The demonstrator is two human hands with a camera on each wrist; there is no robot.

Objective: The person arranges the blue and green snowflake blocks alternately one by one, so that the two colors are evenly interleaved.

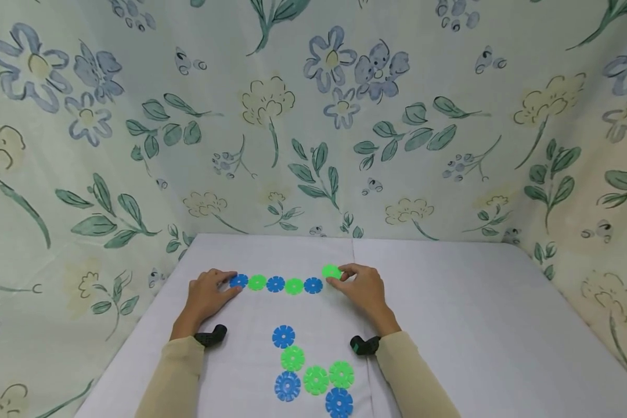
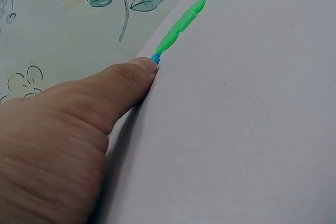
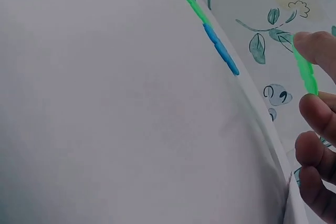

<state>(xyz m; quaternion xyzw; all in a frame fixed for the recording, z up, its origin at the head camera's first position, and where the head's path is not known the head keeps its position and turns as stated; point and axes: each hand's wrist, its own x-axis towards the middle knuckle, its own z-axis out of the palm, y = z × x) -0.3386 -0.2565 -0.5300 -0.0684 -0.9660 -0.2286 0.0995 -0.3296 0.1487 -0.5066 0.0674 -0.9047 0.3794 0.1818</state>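
Observation:
A row of notched plastic discs, blue and green by turns, lies across the far part of the table. My left hand (image 1: pixel 208 296) holds the blue disc (image 1: pixel 238 281) at the row's left end between thumb and fingers; in the left wrist view the thumb (image 2: pixel 131 80) covers most of it. Beyond the right-end blue disc (image 1: pixel 313 285), my right hand (image 1: pixel 364 289) pinches a green disc (image 1: pixel 331 271) between thumb and finger. The right wrist view shows that green disc (image 3: pixel 304 69) edge-on, raised and apart from the row.
Nearer me lie several loose discs, among them a blue disc (image 1: pixel 283 337), a green disc (image 1: pixel 316 379) and another blue disc (image 1: pixel 339 402). White cloth covers the table (image 1: pixel 475 325). A floral curtain (image 1: pixel 313 116) stands behind and along the sides.

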